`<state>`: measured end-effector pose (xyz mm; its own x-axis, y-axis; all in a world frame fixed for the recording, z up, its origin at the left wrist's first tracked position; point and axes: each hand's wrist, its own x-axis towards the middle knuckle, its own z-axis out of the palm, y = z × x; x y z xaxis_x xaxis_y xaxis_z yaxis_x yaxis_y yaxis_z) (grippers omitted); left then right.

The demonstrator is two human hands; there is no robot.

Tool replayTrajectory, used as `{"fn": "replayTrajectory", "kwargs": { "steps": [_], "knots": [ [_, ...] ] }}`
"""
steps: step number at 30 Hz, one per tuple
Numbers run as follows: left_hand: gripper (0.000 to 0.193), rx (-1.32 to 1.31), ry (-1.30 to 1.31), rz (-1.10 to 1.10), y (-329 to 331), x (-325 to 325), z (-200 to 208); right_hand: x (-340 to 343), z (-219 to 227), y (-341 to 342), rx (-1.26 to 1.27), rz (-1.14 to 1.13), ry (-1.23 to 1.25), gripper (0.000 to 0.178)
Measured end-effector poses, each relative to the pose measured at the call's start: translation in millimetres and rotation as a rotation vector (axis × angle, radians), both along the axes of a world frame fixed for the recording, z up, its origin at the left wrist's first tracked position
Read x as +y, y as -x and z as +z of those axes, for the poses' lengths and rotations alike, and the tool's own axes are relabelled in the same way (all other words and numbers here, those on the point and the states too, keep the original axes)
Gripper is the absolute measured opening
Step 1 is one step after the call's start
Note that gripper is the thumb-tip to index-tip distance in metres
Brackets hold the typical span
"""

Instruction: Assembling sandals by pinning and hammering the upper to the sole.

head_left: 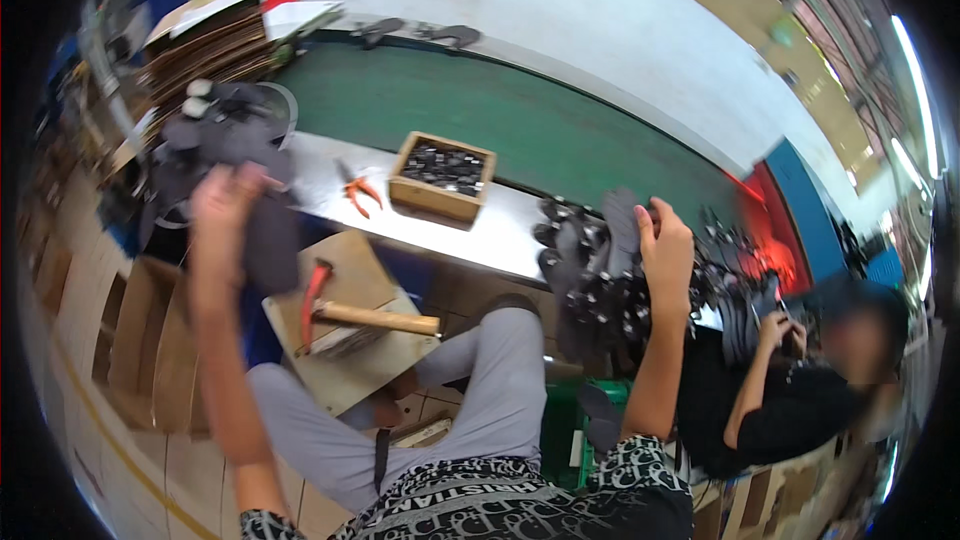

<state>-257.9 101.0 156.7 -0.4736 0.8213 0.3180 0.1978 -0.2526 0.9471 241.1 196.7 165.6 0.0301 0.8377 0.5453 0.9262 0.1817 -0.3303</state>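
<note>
My left hand [228, 202], blurred by motion, is closed on a dark grey shoe sole [272, 245] that hangs beside the wooden board. Just behind that hand lies a heap of dark grey soles [235, 130]. At the right, my right hand [668, 252] is raised with its fingers curved and parted. Its thumb is close to a grey sole [622, 225] standing in a pile of soles with shiny black parts [590, 285]; whether it touches is unclear. A hammer with a wooden handle and red-edged head [375, 318] rests on the board [345, 395] over my lap.
On the metal ledge are orange-handled pliers [360, 192] and a wooden box [435, 202] of small black parts. Beyond runs a green conveyor belt [400, 90]. Cardboard sheets [205, 50] are stacked far left. A co-worker [800, 390] sits at the right, near a green crate [560, 440].
</note>
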Motion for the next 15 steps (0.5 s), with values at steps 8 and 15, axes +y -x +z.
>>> {"fn": "replayTrajectory", "kwargs": {
  "steps": [8, 15],
  "knots": [
    [0.063, 0.592, 0.028, 0.518, 49.5, 28.0, -9.2, -18.5, -77.2, -19.5, -0.056, 0.044, 0.223, 0.030],
    [0.099, 0.631, -0.237, -0.315, -192.7, 26.7, -42.6, -25.8, 4.4, 69.4, 0.485, 0.250, -0.118, 0.019]
  ]
}}
